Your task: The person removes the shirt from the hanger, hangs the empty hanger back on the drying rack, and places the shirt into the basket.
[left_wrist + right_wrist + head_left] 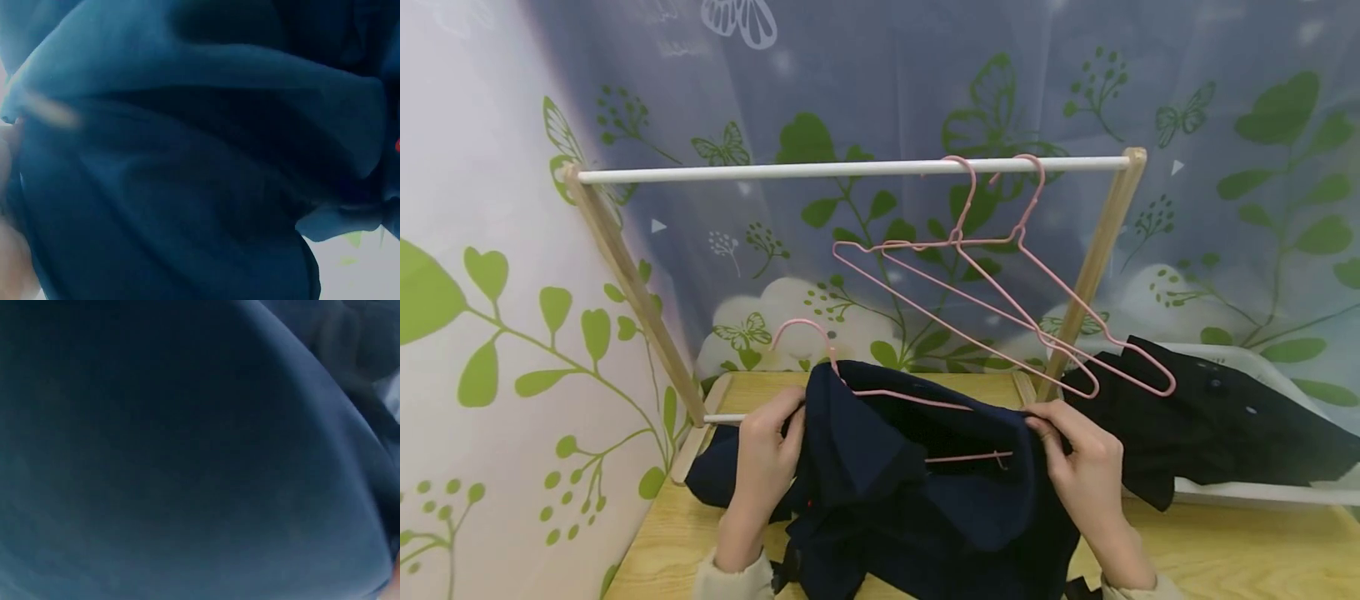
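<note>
A dark navy garment (880,467) hangs between both hands, its opening spread wide. Inside it sits a pink hanger (913,400), whose hook curves up out of the cloth on the left; part of its frame is covered by fabric. My left hand (767,450) pinches the garment's edge beside the hook. At the opposite side, my right hand (1078,458) grips the edge between thumb and fingers. Navy cloth (175,187) fills most of the left wrist view, with a bit of hand at its left border. The right wrist view is nearly all navy cloth (187,462).
A rack with a white rail (760,172) and wooden posts stands behind the garment. Two pink hangers (958,237) hang from the rail's right part. To the right, black clothing (1232,425) lies over a white basket (1285,493). The wooden tabletop (1247,542) is below.
</note>
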A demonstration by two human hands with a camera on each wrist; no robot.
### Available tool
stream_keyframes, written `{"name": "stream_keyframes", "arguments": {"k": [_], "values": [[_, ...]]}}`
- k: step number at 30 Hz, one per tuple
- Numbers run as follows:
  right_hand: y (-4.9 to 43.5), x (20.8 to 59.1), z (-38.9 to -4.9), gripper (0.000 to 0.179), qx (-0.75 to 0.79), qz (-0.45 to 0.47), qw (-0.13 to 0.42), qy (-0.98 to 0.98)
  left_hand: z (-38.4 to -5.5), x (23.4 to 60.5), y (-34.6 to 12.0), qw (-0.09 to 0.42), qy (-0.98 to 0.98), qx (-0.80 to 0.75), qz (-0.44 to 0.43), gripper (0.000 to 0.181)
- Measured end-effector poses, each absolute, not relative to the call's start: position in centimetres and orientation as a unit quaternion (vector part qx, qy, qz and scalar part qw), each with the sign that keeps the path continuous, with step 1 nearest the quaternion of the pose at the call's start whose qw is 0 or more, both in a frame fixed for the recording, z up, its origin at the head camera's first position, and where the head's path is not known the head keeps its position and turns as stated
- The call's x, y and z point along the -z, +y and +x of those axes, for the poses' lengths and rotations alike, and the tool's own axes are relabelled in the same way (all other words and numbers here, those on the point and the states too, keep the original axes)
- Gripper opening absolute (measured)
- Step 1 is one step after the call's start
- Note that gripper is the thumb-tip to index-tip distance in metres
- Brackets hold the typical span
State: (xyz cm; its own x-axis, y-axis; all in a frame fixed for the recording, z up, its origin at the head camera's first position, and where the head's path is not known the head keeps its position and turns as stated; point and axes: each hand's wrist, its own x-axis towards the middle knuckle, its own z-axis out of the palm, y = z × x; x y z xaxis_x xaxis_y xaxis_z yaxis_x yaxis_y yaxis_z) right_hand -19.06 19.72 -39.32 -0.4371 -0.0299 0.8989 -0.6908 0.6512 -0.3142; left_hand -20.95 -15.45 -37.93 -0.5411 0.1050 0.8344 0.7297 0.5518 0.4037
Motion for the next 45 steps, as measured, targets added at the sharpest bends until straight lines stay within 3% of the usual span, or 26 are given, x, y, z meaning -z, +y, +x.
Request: {"name": "stream_keyframes", "arguments": {"k": [5,11,18,23,28,32,36,45], "values": [[20.2,38.9,-19.0,0.018,-0.388,0.234,0.451,-0.769,-20.8,37.8,-15.5,0.39,-0.779,0.406,-0.277,0.025],[21.4,38.4,-18.9,0.013,-0.365,0.195,0.468,-0.781,-20.6,37.3,-16.7,0.354,-0.773,0.422,-0.315,0.029],[22.7,37.6,-18.8,0.023,-0.328,0.176,0.479,-0.795,-20.6,37.1,-18.3,0.35,-0.758,0.451,-0.317,0.031],[22.6,37.6,-18.6,0.03,-0.312,0.189,0.438,-0.822,-20.7,37.4,-18.4,0.378,-0.762,0.44,-0.288,0.031],[22.7,37.6,-18.2,0.037,-0.334,0.221,0.381,-0.833,-20.6,37.5,-18.3,0.375,-0.767,0.45,-0.26,0.028],[23.0,37.7,-18.4,0.03,-0.333,0.259,0.403,-0.812,-20.4,37.3,-18.3,0.362,-0.774,0.459,-0.244,0.026],[23.3,37.6,-18.5,0.037,-0.32,0.272,0.447,-0.79,-20.3,37.2,-18.6,0.367,-0.777,0.449,-0.244,0.027],[23.7,36.6,-17.8,0.007,-0.346,0.201,0.467,-0.788,-20.1,36.9,-19.0,0.344,-0.77,0.463,-0.272,0.027]]}}
